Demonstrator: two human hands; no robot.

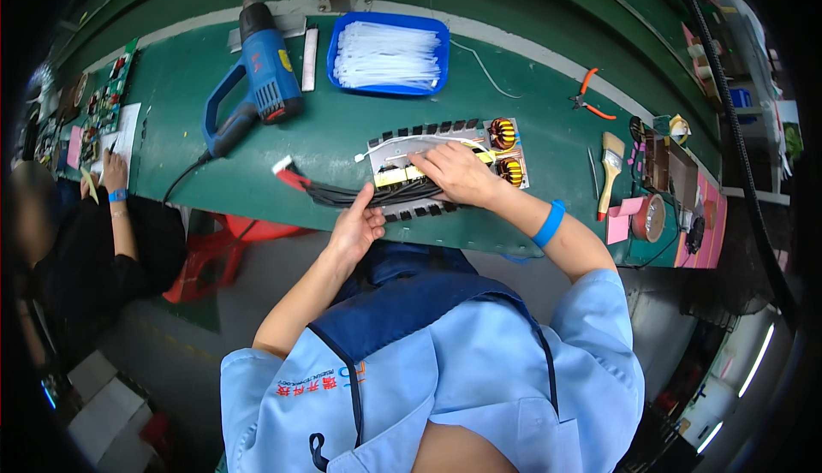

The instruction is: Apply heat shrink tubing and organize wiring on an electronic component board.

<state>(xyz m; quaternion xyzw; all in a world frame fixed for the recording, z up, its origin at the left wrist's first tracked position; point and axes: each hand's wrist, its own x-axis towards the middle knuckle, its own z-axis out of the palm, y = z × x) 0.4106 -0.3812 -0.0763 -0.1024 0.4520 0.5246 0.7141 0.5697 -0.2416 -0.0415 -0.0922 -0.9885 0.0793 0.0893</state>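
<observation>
In front of me on the green bench lies a circuit board (517, 153) with black clips along its edges and two yellow-and-black wound coils (503, 134) at its right end. A bundle of black cables (338, 196) runs off the board's left side to a red sleeve and white connector (282, 166). My left hand (353, 232) pinches the bundle at the board's lower left corner, other fingers curled. Bent over the board's middle, my right hand (460, 173) has its fingers closed; what lies under them is hidden. A white cable tie (402, 141) lies loosely across the board above the cables.
A blue heat gun (272, 71) lies at the back left beside a blue tray (332, 79) of white cable ties. Cutters (589, 103), a brush (611, 169) and a tape roll (648, 217) are on the right. Far left, another person's hand (114, 169) holds a pen over paper.
</observation>
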